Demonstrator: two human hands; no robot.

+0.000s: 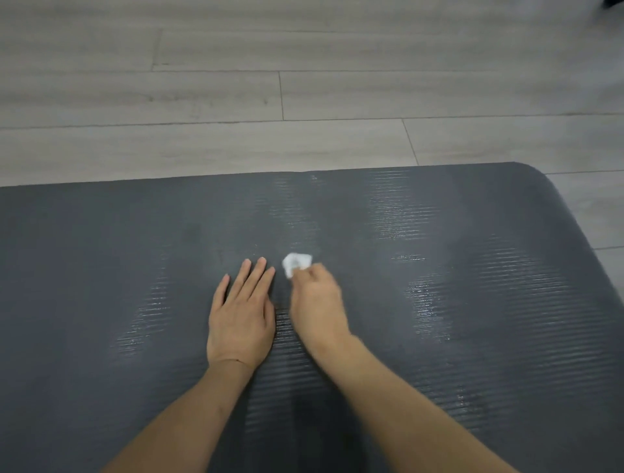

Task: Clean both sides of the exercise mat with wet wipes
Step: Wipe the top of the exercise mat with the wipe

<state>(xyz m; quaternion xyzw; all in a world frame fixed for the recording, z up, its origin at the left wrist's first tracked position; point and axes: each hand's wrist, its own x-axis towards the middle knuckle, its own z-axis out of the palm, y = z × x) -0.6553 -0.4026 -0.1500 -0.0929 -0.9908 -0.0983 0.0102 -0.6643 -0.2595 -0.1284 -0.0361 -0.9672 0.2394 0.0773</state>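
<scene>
A dark grey ribbed exercise mat (456,236) lies flat on the floor and fills the lower part of the view, with shiny wet streaks across it. My left hand (241,310) rests flat on the mat, fingers straight and together. Just to its right, my right hand (317,300) grips a small crumpled white wet wipe (296,263) and holds it against the mat surface. The wipe sticks out beyond my curled fingers.
Light grey wood-look floor planks (304,94) stretch beyond the mat's far edge. The mat's rounded far right corner (537,172) shows at the right. Something dark (613,3) sits at the top right corner of the view.
</scene>
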